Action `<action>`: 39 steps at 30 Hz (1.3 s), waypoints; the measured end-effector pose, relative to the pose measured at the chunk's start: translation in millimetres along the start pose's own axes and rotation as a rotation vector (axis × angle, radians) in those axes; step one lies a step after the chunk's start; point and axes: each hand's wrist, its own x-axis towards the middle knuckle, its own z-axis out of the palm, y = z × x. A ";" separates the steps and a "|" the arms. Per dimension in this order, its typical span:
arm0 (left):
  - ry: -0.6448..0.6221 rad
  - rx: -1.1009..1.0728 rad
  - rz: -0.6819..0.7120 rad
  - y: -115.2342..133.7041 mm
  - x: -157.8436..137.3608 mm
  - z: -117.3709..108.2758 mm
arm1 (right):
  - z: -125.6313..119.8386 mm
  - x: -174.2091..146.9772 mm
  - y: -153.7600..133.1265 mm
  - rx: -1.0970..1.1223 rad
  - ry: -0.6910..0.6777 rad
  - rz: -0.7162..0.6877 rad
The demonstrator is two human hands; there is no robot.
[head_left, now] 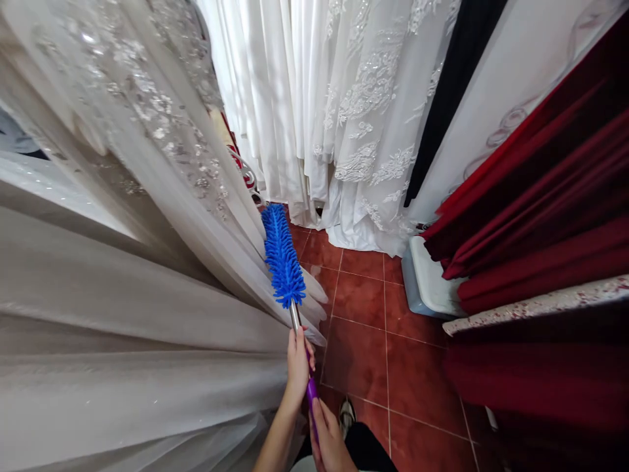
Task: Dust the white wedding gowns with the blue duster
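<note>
A duster with a fluffy blue microfibre head [282, 252] points away from me, its tip beside the hem of the pale dresses. Its metal rod runs back into a purple handle [312, 391]. My left hand [297, 364] is closed round the duster where the metal rod meets the handle. Lower down, my right hand [328, 432] grips the purple handle near my body. Close on the left hang sheer white gowns [162, 124] with silvery beading, and the blue head lies against or just in front of their lower folds; I cannot tell whether it touches.
White lace dresses [366, 124] hang ahead, down to the red tiled floor [361, 347]. A black garment [449, 98] hangs beside them. Dark red gowns [531, 196] line the right side above a grey-blue bin with a white lid [432, 278]. My shoe [346, 414] shows below.
</note>
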 end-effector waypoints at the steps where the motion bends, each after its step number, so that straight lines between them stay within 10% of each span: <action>1: -0.008 -0.012 0.013 2.3 -3.9 6.7 | -5.5 -1.5 -2.1 0.008 0.004 -0.004; 9: 0.008 0.138 0.167 27.6 21.3 24.3 | -9.8 12.7 -48.4 -0.048 -0.216 -0.122; 16: 0.121 0.427 -0.247 -89.1 45.3 -9.8 | -27.7 45.4 9.7 -0.070 -0.349 0.426; 20: 0.024 0.449 -0.313 -121.9 36.4 5.6 | -62.7 55.1 25.7 -0.156 -0.249 0.419; 24: 0.002 0.405 -0.237 -94.5 45.5 30.4 | -66.8 53.7 3.9 -0.134 -0.195 0.265; 31: 0.109 0.092 0.332 38.5 13.7 25.4 | -39.8 10.7 -72.7 -0.342 -0.364 -0.436; 35: -0.026 -0.042 0.294 58.3 -3.0 8.3 | -42.9 -5.3 -83.0 -0.263 -0.601 -0.345; 39: -0.075 -0.088 -0.048 -11.8 19.6 8.1 | -56.9 12.4 -55.2 -0.204 -0.510 0.067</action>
